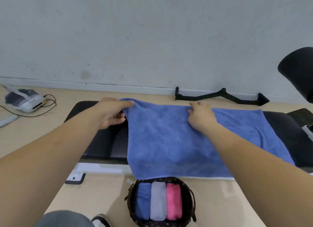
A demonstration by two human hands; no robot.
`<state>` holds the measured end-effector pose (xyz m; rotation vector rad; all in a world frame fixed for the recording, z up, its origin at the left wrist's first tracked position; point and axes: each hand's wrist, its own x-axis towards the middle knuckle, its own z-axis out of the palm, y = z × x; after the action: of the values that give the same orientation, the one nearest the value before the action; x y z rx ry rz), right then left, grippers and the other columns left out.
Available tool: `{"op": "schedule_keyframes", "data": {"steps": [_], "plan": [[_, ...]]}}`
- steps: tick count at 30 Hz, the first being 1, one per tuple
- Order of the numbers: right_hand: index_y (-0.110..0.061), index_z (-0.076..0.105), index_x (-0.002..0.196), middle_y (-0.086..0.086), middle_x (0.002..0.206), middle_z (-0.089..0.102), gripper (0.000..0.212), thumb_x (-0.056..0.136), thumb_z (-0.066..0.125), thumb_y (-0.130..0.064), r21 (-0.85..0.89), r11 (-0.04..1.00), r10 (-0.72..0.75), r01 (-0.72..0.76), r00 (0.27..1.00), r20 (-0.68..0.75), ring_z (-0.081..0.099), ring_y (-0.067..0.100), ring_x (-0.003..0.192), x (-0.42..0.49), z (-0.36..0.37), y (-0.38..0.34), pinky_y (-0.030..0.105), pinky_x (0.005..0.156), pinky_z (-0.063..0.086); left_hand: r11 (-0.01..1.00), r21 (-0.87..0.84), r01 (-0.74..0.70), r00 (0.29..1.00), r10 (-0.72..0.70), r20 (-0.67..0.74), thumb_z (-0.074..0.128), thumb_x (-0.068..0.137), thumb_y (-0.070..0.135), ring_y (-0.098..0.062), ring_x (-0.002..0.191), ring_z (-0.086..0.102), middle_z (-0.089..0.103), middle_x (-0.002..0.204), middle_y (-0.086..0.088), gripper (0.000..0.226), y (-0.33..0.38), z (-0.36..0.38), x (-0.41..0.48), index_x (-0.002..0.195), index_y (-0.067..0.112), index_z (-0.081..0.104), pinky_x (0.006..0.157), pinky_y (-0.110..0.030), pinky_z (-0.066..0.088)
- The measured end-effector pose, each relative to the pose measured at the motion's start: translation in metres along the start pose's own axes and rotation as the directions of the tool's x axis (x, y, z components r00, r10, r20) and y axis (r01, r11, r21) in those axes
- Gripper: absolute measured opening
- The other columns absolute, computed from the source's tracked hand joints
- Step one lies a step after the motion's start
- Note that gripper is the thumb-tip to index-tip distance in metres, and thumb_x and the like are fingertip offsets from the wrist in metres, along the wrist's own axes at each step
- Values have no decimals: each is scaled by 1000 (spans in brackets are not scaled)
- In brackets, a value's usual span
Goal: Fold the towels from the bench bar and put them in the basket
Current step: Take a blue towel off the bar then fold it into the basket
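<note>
While the left hand (113,112) pinches the blue towel (194,142) at its far left corner, I see the right hand (201,116) gripping the far edge. The towel lies spread over the black surface (105,142), and the basket (188,204) just in front holds three folded towels (158,201).

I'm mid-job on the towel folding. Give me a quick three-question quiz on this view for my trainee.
1. True or false: the basket already holds three folded towels.
2. Multiple choice: as the camera sees it, the pink towel in the basket lies A) at the left, B) in the middle, C) at the right.
3. Short answer: what does the left hand grip?
Key: 1 true. 2 C. 3 The far left corner of the blue towel spread on the bench.
</note>
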<state>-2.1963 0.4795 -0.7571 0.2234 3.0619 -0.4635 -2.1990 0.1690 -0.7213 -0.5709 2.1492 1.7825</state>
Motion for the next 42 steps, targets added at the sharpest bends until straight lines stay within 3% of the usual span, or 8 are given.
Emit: {"op": "schedule_keyframes", "data": {"steps": [7, 14, 19, 23, 26, 32, 38, 42], "plan": [[-28, 67, 101, 2, 111, 48, 9, 97, 58, -27, 68, 993, 105, -96, 983, -149, 45, 30, 119, 26, 3, 12, 38, 95, 35, 996, 38, -78, 997, 78, 3, 64, 98, 8, -23, 86, 73, 76, 98, -8, 9, -1, 14, 7, 105, 11, 70, 69, -34, 60], [-23, 60, 99, 5, 108, 44, 13, 97, 50, -16, -21, 994, 102, -111, 962, -255, 44, 29, 107, 44, 4, 32, 38, 82, 31, 981, -94, -169, 978, 156, -138, 50, 104, 9, -22, 77, 69, 71, 89, -4, 25, 6, 31, 20, 89, 19, 67, 49, -29, 58], [-24, 61, 104, 8, 115, 47, 20, 93, 50, -11, -74, 985, 130, -153, 958, -255, 44, 30, 107, 42, 4, 25, 41, 86, 34, 884, 366, -291, 803, 434, -409, 63, 96, 27, -22, 88, 60, 67, 91, -1, 15, 3, -9, 38, 89, 14, 68, 77, -30, 48], [-21, 62, 130, 9, 134, 50, 34, 97, 53, -17, -68, 996, -69, 50, 948, -310, 45, 33, 124, 21, 12, -15, 45, 104, 37, 969, 190, -157, 946, 202, -252, 72, 83, 48, -23, 75, 58, 61, 84, -8, 38, 1, -21, 30, 86, 11, 62, 71, -36, 50], [-23, 59, 136, 6, 140, 50, 39, 101, 50, -38, 40, 982, -176, 182, 978, -115, 44, 32, 132, -16, 16, -52, 47, 110, 39, 986, 165, -2, 984, 32, -175, 78, 83, 48, -29, 83, 73, 73, 98, -13, 52, -11, -23, 11, 98, -1, 68, 66, -38, 63], [-24, 25, 159, 13, 171, 4, 79, 96, 40, -69, -128, 968, -188, 218, 959, 210, 5, 34, 157, -104, 19, -82, 57, 123, 16, 911, 409, 57, 998, -64, 4, 82, 74, 42, -19, 76, 57, 70, 82, -4, 37, -19, -19, -25, 95, 13, 72, 65, -31, 45], [-25, 50, 135, 4, 145, 39, 74, 76, 76, -61, -161, 861, -448, 482, 870, 204, 41, 31, 133, -152, 34, -78, 53, 113, 34, 996, -75, -54, 999, 55, 1, 72, 92, 23, -26, 103, 72, 75, 112, -7, 25, -22, -2, -42, 114, 14, 71, 90, -40, 58], [-20, 69, 104, 7, 116, 65, 29, 81, 76, -37, -151, 827, -542, 541, 839, 40, 63, 39, 113, -152, 53, -66, 58, 94, 52, 964, -254, -83, 995, 96, 38, 72, 96, 25, -26, 98, 77, 78, 111, -11, 28, -37, 5, -51, 119, 10, 69, 80, -40, 62]]}}
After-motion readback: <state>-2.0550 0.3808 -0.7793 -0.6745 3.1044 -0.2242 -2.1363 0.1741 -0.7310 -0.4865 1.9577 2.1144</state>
